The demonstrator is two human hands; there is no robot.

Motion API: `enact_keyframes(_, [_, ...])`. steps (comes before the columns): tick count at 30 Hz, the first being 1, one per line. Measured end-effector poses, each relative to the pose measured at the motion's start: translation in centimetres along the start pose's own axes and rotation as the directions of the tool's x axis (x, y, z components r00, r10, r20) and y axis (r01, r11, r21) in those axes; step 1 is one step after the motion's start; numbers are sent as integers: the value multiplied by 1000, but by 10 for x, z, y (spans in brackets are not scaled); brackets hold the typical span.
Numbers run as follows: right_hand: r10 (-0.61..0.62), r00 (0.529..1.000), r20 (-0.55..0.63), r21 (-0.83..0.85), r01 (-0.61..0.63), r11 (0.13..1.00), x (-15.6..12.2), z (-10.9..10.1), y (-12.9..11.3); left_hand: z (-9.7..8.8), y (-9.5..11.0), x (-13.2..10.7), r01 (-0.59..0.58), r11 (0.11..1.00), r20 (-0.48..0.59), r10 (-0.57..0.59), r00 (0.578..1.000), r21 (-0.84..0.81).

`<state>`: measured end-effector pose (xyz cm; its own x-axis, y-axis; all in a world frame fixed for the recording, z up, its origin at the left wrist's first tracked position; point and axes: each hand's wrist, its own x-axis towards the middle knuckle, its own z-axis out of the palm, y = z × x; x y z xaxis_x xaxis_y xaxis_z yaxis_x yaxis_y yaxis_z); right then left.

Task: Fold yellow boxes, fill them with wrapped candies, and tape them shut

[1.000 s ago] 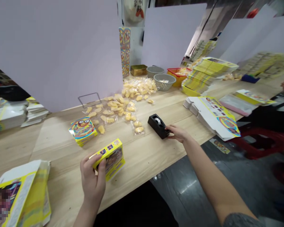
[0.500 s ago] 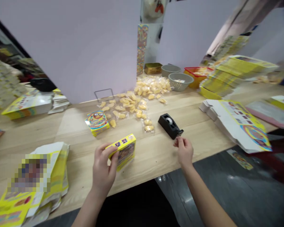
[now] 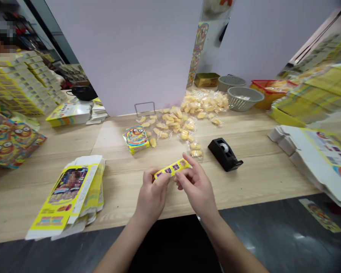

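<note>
My left hand (image 3: 152, 193) is closed around the left end of a small yellow cardboard box (image 3: 172, 169), with its thumb along the printed narrow side. At the box's right end is my right hand (image 3: 197, 185), its index finger stretched over the corner and the thumb and other fingers bent against the near side. Any tape between those fingers is too small to see. To the right of the hands stands a black tape dispenser (image 3: 224, 154). A short stack of small yellow boxes (image 3: 136, 139) sits beyond the left hand.
Wrapped yellow pieces (image 3: 204, 104) lie heaped at the back. Flattened cartons (image 3: 65, 193) rest at left, more cartons (image 3: 315, 151) at right. Grey baskets (image 3: 244, 99) and a red-rimmed bin (image 3: 268, 89) stand back right. A pale partition (image 3: 125, 57) rises behind the table.
My right hand has left the tape dispenser and come left to the box. The box is turned so its narrow printed side faces up. The view has swung left.
</note>
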<state>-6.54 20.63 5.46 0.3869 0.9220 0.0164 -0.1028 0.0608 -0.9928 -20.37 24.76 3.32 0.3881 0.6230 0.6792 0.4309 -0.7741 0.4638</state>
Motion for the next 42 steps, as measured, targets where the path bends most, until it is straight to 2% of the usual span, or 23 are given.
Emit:
enact_keyframes(4, [31, 1000, 6, -101, -30, 994, -1, -5, 0, 1, -3, -5, 24, 998, 93, -30, 995, 61])
enact_keyframes(7, [66, 997, 29, -83, -64, 994, 1, -5, 1, 0, -5, -4, 56, 997, 196, -67, 978, 57])
enact_keyframes(9, [84, 995, 44, -66, -81, 994, 3, -5, 2, -2, -5, -1, 62, 998, 217, -68, 974, 33])
enact_keyframes(11, [71, 997, 31, -135, -67, 989, 5, -6, 5, -3, -4, 1, 86, 996, 208, -81, 975, -14])
enact_keyframes(13, [-24, 999, -34, -335, 12, 942, 8, -10, 9, -4, -4, 1, 153, 985, 181, -136, 974, -82])
enact_keyframes(16, [-279, 955, -103, -658, 145, 739, 14, -23, 17, -2, -7, -5, 310, 926, 102, -295, 950, -213])
enact_keyframes(17, [-315, 947, -65, -700, 182, 690, 17, -27, 20, -1, -10, -9, 366, 893, 86, -356, 931, -264])
enact_keyframes(19, [-296, 953, 65, -704, 254, 663, 18, -30, 28, 0, -20, -15, 463, 816, 90, -462, 882, -346])
enact_keyframes(21, [-310, 935, 172, -710, 336, 619, 11, -24, 39, -2, -31, -18, 519, 768, 59, -539, 840, -376])
enact_keyframes(23, [-374, 892, 252, -761, 422, 493, -3, -10, 51, -8, -42, -19, 516, 781, -10, -555, 832, -351])
enact_keyframes(24, [-379, 868, 320, -772, 471, 427, -11, -2, 58, -12, -47, -18, 501, 802, -17, -535, 845, -327])
enact_keyframes(25, [-342, 842, 418, -750, 532, 392, -17, 4, 63, -15, -51, -18, 484, 823, 23, -500, 865, -296])
enact_keyframes(26, [-273, 802, 530, -695, 596, 402, -19, 8, 68, -17, -54, -19, 470, 844, 113, -456, 883, -258])
enact_keyframes(27, [-207, 758, 619, -629, 636, 447, -18, 8, 72, -19, -57, -21, 457, 864, 236, -409, 881, -209])
enact_keyframes(28, [-165, 731, 662, -583, 641, 499, -10, 3, 74, -19, -59, -24, 442, 885, 365, -367, 855, -145])
enact_keyframes(29, [-152, 741, 654, -576, 618, 535, 3, -6, 76, -17, -61, -28, 417, 907, 478, -338, 810, -66])
enact_keyframes(30, [-152, 783, 603, -604, 574, 553, 22, -19, 76, -15, -62, -32, 378, 925, 561, -324, 762, 21])
enact_keyframes(31, [-187, 857, 480, -693, 501, 518, 44, -36, 77, -13, -64, -36, 328, 939, 617, -321, 719, 105])
enact_keyframes(33, [-234, 921, 311, -850, 380, 366, 90, -72, 80, -7, -68, -41, 225, 945, 670, -328, 666, 239])
enact_keyframes(35, [-142, 955, 261, -935, 286, 209, 124, -102, 87, -4, -72, -41, 157, 935, 682, -340, 648, 318])
enact_keyframes(36, [-114, 957, 266, -940, 283, 188, 132, -112, 92, -3, -74, -39, 140, 929, 682, -348, 643, 342])
enact_keyframes(38, [-80, 957, 280, -946, 289, 147, 129, -123, 104, -4, -80, -35, 130, 919, 670, -362, 647, 372])
enact_keyframes(42, [-133, 931, 341, -938, 346, 21, 81, -124, 121, -4, -90, -31, 114, 910, 631, -362, 686, 399])
